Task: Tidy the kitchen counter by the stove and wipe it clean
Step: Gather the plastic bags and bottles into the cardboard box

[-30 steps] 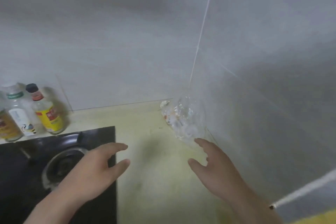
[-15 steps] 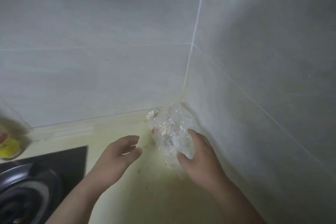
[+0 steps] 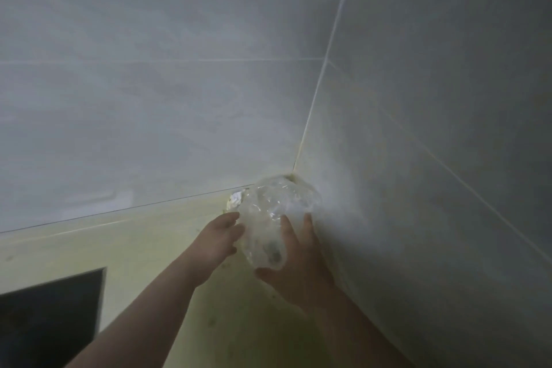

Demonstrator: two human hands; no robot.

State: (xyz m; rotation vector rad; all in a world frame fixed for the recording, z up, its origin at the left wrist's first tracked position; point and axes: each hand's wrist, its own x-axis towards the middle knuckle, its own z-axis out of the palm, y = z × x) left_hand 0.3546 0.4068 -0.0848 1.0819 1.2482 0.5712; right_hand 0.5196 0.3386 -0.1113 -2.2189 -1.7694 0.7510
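Clear plastic bag (image 3: 277,218) looks light, soft, crinkly, prob slippery. Right hand (image 3: 298,269) cups it, thumb under; left hand (image 3: 219,236) presses flat-fingered on its side. Bunch film w/ 2 hands.

Grey tiled back wall (image 3: 149,116) and side wall (image 3: 442,78) meet at 1 pale seam (image 3: 317,92) (grout lines (image 3: 179,60) cross both).

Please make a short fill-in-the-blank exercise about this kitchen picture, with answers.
1. The clear plastic bag sits in the ____ where two tiled walls meet.
2. Of the left hand and right hand, the ____ one is nearer the stove.
3. The stove's colour is ____.
Answers: corner, left, black
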